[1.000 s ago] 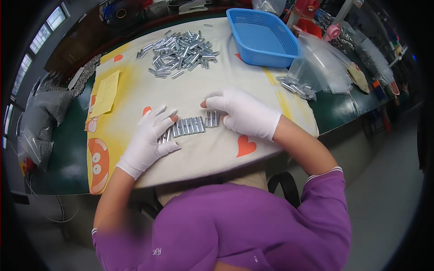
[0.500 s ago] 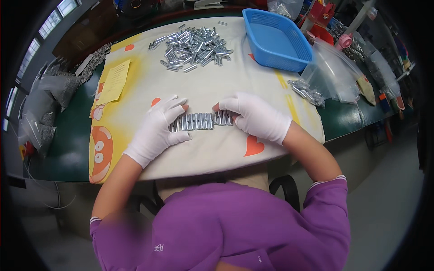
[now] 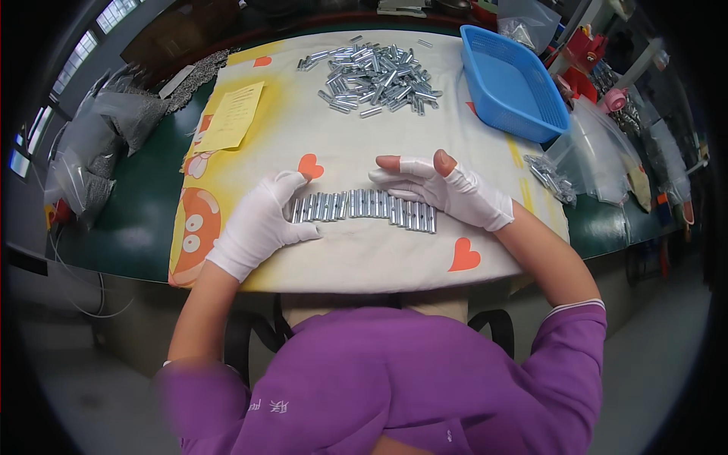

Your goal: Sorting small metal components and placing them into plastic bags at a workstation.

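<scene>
A row of short silvery metal tubes [image 3: 368, 204], several with a small dark hole in the side, lies side by side on the cloth before me. The row steps unevenly, its right part sitting nearer to me. My left hand [image 3: 262, 220], in a white glove with bare fingertips, is curved round the left end, thumb on the near side and fingers on the far side. Over the right part, my right hand [image 3: 447, 189] is turned partly palm up, gloved alike. Its fingers stretch left behind the tubes, thumb raised, nothing between them. Its lower edge is beside the tubes.
Farther back lies a loose heap of similar tubes [image 3: 379, 80]. A blue plastic basket [image 3: 516, 83] stands at the back right, near a bag of metal parts [image 3: 550, 178] and clear bags [image 3: 599, 155]. A yellow paper [image 3: 233, 117] lies left; filled bags [image 3: 98, 155] stand beyond.
My right hand has let go of the row's right end and turned, fingers now stretched and thumb up. More of the row shows. My left hand stays at its end. The whole view has shifted.
</scene>
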`<move>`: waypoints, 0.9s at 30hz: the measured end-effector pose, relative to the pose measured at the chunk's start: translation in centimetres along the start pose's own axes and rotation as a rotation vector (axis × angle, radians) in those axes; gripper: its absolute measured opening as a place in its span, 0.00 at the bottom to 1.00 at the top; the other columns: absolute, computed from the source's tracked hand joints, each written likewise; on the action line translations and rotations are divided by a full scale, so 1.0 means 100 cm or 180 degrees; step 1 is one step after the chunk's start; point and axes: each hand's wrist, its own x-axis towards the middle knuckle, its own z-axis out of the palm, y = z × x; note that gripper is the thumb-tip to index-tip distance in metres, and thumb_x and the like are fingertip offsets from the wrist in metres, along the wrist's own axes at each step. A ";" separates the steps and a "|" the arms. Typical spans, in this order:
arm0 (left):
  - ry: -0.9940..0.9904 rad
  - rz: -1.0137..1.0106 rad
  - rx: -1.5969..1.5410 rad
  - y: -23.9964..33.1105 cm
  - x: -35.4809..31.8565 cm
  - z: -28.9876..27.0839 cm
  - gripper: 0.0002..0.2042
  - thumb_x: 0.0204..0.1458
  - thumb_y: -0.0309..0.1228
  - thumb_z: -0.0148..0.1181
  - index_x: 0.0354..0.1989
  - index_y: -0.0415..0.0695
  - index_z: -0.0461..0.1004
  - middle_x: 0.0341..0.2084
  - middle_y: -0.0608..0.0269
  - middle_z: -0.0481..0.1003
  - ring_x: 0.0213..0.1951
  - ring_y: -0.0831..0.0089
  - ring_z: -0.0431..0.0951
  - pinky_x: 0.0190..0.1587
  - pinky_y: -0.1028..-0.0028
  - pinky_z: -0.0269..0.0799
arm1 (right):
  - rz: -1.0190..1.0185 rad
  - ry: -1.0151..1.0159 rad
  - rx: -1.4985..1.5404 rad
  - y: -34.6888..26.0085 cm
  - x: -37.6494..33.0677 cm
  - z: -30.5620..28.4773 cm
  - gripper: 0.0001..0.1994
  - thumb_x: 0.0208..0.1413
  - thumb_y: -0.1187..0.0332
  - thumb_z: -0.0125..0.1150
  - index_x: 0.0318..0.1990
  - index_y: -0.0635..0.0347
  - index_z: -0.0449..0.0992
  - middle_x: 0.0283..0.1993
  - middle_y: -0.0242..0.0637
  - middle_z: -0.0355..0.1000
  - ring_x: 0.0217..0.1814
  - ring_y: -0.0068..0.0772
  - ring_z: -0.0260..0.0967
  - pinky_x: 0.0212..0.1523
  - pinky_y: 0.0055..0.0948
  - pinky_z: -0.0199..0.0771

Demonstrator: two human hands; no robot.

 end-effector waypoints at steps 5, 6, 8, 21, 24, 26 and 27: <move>-0.0068 0.0193 -0.0176 -0.002 0.010 0.001 0.34 0.33 0.32 0.75 0.53 0.41 0.68 0.43 0.51 0.72 0.45 0.54 0.73 0.49 0.65 0.70 | -0.0064 0.0189 -0.0242 -0.011 0.013 0.002 0.48 0.56 0.29 0.36 0.69 0.66 0.53 0.71 0.46 0.52 0.75 0.35 0.44 0.74 0.32 0.42; -0.0147 0.0192 -0.0227 -0.004 0.012 0.002 0.35 0.33 0.32 0.75 0.54 0.42 0.67 0.44 0.51 0.72 0.45 0.54 0.73 0.49 0.65 0.70 | -0.0057 0.0206 -0.0244 -0.011 0.020 0.001 0.48 0.56 0.29 0.36 0.69 0.66 0.53 0.71 0.46 0.52 0.75 0.35 0.44 0.74 0.32 0.42; -0.0118 0.0212 -0.0371 -0.006 0.012 0.005 0.36 0.33 0.31 0.75 0.55 0.43 0.67 0.43 0.52 0.73 0.45 0.54 0.73 0.49 0.65 0.71 | -0.0153 0.0051 -0.0044 -0.008 0.035 0.003 0.48 0.56 0.29 0.36 0.68 0.66 0.53 0.70 0.46 0.53 0.75 0.35 0.45 0.74 0.32 0.42; -0.0188 0.0436 -0.0239 -0.012 0.009 0.001 0.38 0.35 0.36 0.75 0.60 0.48 0.66 0.40 0.57 0.78 0.42 0.57 0.78 0.44 0.65 0.73 | 0.0162 -0.0757 0.0253 0.004 0.085 0.011 0.48 0.56 0.31 0.39 0.70 0.66 0.48 0.73 0.49 0.48 0.75 0.41 0.44 0.74 0.36 0.41; -0.0235 0.0303 -0.0671 -0.016 0.005 -0.001 0.38 0.35 0.35 0.75 0.60 0.47 0.65 0.41 0.59 0.78 0.42 0.64 0.79 0.43 0.69 0.74 | 0.0033 0.0412 -0.1751 -0.025 0.095 -0.004 0.27 0.60 0.57 0.53 0.63 0.63 0.63 0.61 0.44 0.66 0.62 0.36 0.65 0.63 0.33 0.62; -0.0323 -0.0098 -0.1117 -0.013 0.007 -0.005 0.37 0.38 0.34 0.74 0.61 0.46 0.65 0.41 0.60 0.77 0.39 0.68 0.78 0.42 0.72 0.73 | -0.0555 0.1626 -0.3946 -0.037 0.103 -0.027 0.16 0.48 0.79 0.57 0.47 0.62 0.77 0.43 0.45 0.75 0.46 0.39 0.74 0.48 0.33 0.72; -0.0423 -0.0503 -0.1542 -0.012 0.007 -0.006 0.36 0.41 0.33 0.73 0.62 0.45 0.64 0.42 0.60 0.77 0.35 0.73 0.77 0.40 0.74 0.73 | -0.0407 0.1537 -0.4420 -0.042 0.105 -0.038 0.14 0.48 0.78 0.58 0.43 0.63 0.78 0.40 0.46 0.74 0.44 0.42 0.73 0.47 0.34 0.72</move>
